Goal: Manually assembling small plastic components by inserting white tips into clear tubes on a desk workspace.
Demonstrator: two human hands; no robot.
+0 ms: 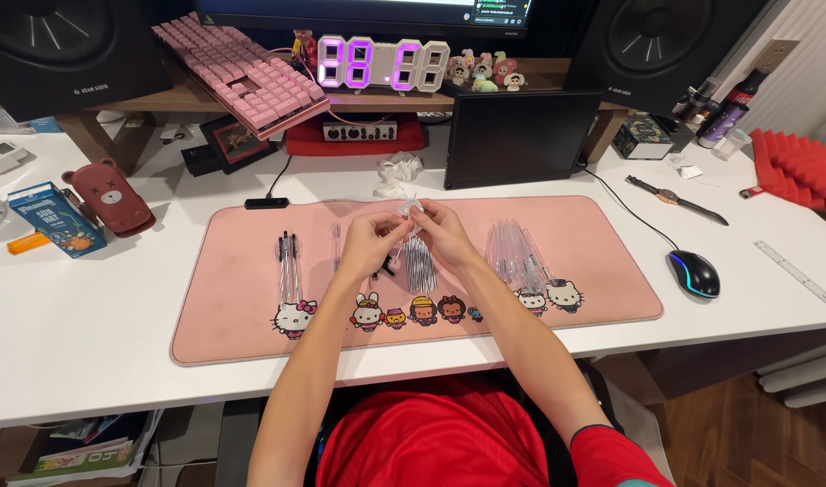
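Pink desk mat (250, 316), hands' (408, 239) small item indistinct

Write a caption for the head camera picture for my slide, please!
Two hands, left hand and right hand, hold a small clear part above a pink desk mat.

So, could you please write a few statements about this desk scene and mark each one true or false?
1. Both hands, the left hand and right hand, meet over the pink desk mat. True.
2. A pile of clear pen barrels lies right of the hands. True.
3. The computer mouse sits on the pink mat. False: it rests on the white desk, right of the mat.
4. The pink keyboard lies flat in front of the person. False: it is propped, tilted, at the back left.
5. A few assembled pens lie left of the hands. True.
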